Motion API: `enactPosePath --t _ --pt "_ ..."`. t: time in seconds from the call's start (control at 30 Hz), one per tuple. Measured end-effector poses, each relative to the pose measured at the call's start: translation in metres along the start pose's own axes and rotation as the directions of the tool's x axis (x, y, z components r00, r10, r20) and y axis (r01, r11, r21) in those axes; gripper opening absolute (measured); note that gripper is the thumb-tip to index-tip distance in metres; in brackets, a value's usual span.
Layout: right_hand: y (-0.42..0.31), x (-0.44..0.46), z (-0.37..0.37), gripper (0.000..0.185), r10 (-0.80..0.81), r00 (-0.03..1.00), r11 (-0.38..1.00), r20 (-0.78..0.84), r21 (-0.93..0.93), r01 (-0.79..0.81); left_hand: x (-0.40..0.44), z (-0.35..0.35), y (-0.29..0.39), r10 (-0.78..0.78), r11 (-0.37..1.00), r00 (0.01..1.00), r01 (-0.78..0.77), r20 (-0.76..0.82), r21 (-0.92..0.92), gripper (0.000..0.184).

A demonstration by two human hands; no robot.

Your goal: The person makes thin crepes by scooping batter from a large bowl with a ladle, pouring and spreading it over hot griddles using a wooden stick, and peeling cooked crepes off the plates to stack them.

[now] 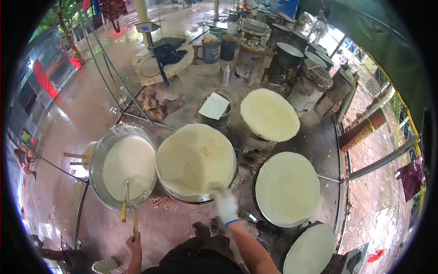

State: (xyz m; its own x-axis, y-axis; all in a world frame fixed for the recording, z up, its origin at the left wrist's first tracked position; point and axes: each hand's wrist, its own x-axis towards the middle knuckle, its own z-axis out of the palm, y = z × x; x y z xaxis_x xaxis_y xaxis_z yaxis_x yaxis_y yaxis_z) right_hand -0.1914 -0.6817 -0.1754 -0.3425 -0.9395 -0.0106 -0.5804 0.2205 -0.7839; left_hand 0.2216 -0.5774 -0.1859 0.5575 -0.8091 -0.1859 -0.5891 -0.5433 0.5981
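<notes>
My left hand (134,245) is closed round a narrow wooden stick (135,221) that points up toward the basin; its far end is hard to make out. My right hand (226,206), in a white glove with a blue cuff, is at the near right edge of a large round pale flatbread (196,157). Its fingers are smeared by motion, so whether they grip the edge cannot be told. The flatbread covers most of a round griddle (205,199), whose pale rim shows at the front. Left of it, a metal basin (96,182) contains creamy batter (130,164) and a yellow-handled ladle (124,208).
More round pale sheets lie at right: one on a raised stand (270,114), another (287,189) below, and one (310,251) nearest me. Behind stand a bucket with a white board (214,106), a steel flask (226,75), a scale (148,27) and several sooty drums (285,64).
</notes>
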Motion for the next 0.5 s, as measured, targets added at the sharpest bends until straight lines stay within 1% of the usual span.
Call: enactPosePath --t 0.03,0.07,0.13,0.2,0.23,0.33,0.37,0.4,0.43,0.47,0.5 --pt "-0.001 0.014 -0.027 0.034 0.387 0.911 0.912 -0.142 0.207 -0.355 -0.004 0.001 -0.005 0.000 1.000 1.000 0.000 -0.002 -0.018 0.047" --pt "0.023 0.039 -0.039 0.036 0.416 0.899 0.897 -0.134 0.221 -0.382 -0.008 0.001 -0.004 -0.014 0.999 1.000 0.014 -0.002 -0.030 0.047" --pt "0.092 0.097 -0.028 0.033 0.297 0.940 0.945 -0.166 0.195 -0.264 -0.017 0.004 0.000 -0.042 0.997 0.999 0.042 -0.007 -0.057 0.045" --pt "0.105 0.139 -0.028 0.027 0.402 0.910 0.803 0.101 0.439 -0.404 -0.024 0.003 -0.003 -0.052 0.996 0.998 0.049 -0.035 -0.074 0.045" --pt "0.109 0.152 -0.026 0.021 0.384 0.886 0.696 0.258 0.550 -0.462 -0.027 0.002 -0.005 -0.055 0.995 0.997 0.051 -0.047 -0.081 0.045" --pt "0.109 0.161 -0.023 0.023 0.441 0.853 0.688 0.278 0.506 -0.521 -0.034 -0.005 -0.012 -0.112 0.990 0.993 0.110 -0.024 -0.089 0.045" --pt "0.109 0.156 -0.024 0.029 0.426 0.867 0.739 0.259 0.453 -0.498 -0.038 -0.009 -0.006 -0.142 0.987 0.990 0.140 -0.018 -0.073 0.046" --pt "0.116 0.151 -0.022 0.032 0.350 0.924 0.873 0.151 0.305 -0.380 -0.043 -0.013 0.005 -0.173 0.983 0.985 0.172 -0.012 -0.060 0.046" --pt "0.126 0.145 -0.018 0.036 0.244 0.968 0.959 0.063 0.131 -0.250 -0.049 -0.015 0.009 -0.209 0.977 0.978 0.208 -0.008 -0.048 0.047" --pt "0.132 0.136 -0.012 0.039 0.117 0.993 0.992 0.000 -0.055 -0.117 -0.051 -0.016 0.002 -0.205 0.978 0.979 0.204 -0.017 -0.050 0.047" --pt "0.119 0.120 -0.012 0.048 0.152 0.988 0.986 0.008 -0.063 -0.152 -0.049 -0.014 -0.006 -0.197 0.979 0.980 0.196 -0.026 -0.053 0.047"
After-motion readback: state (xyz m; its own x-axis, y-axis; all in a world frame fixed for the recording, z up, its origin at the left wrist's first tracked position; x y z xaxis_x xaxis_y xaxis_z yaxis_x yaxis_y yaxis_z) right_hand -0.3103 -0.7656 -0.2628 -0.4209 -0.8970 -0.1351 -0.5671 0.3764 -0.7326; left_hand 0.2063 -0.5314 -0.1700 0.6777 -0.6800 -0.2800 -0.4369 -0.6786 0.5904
